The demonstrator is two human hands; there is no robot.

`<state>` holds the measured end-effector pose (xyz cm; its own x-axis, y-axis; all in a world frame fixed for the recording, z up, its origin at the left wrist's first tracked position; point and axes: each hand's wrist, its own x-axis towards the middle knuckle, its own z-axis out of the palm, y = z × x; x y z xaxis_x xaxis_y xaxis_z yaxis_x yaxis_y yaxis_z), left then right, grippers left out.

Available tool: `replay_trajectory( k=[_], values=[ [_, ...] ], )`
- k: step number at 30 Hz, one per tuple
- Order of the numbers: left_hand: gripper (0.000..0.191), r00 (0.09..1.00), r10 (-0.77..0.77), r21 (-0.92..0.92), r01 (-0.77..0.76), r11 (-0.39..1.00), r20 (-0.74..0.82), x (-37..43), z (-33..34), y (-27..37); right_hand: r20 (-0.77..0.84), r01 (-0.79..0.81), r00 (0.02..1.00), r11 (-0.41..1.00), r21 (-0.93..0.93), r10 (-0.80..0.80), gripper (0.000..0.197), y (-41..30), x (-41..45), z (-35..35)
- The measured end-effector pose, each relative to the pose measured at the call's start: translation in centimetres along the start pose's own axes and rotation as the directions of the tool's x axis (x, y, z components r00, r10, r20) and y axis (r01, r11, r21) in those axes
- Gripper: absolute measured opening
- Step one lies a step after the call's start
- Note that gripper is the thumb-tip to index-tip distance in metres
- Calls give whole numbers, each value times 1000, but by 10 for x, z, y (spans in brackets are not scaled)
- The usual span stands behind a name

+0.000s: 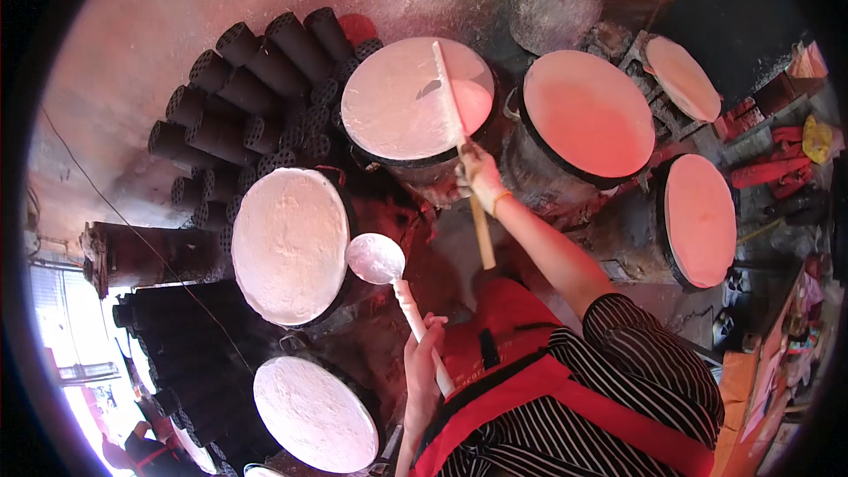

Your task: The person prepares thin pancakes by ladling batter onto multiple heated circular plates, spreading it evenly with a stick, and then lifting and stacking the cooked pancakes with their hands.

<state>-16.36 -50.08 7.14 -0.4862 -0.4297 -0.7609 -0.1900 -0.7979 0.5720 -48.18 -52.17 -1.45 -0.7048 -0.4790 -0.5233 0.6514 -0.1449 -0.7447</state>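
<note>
My right hand (481, 175) grips the wooden handle of a long flat spreader (448, 93). Its blade lies across the round griddle (384, 103) at the top middle, which is covered with a pale layer. Right of the blade, part of that layer looks smoother. In my left hand (423, 354) is a ladle (376, 258) with a pale wrapped handle; its bowl, coated in whitish residue, hangs beside the right rim of another round griddle (291, 248) that carries a white layer. Whether the bowl touches that rim I cannot tell.
Further coated round griddles stand at the right (589, 119), far right (701, 218) and lower left (315, 414). A pale disc (682, 78) rests at the upper right. Perforated coal briquettes (232, 106) are stacked against the wall. A person (149, 450) shows at the lower left.
</note>
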Motion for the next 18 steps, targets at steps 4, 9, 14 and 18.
replay_trajectory(
  k=[4, 9, 14, 18],
  values=[
    [25, 999, -2, -68, 6, 998, 55, 12, 26, 2, 337, -138, 900, 915, -380, 276, 30, -3, -12, -40],
    [24, 997, 77, -31, -76, 997, 7, 21, 77, 3, 245, -45, 947, 842, -537, 207, 36, -71, 28, -118],
    [23, 994, 113, -4, -113, 994, -3, 39, 121, -2, 443, 618, 768, 355, -701, -463, 38, -95, 127, -106],
    [21, 998, 52, -60, -53, 997, -20, 48, 135, -7, 429, 461, 886, 253, -850, -174, 39, -91, 88, -45]
  ],
)
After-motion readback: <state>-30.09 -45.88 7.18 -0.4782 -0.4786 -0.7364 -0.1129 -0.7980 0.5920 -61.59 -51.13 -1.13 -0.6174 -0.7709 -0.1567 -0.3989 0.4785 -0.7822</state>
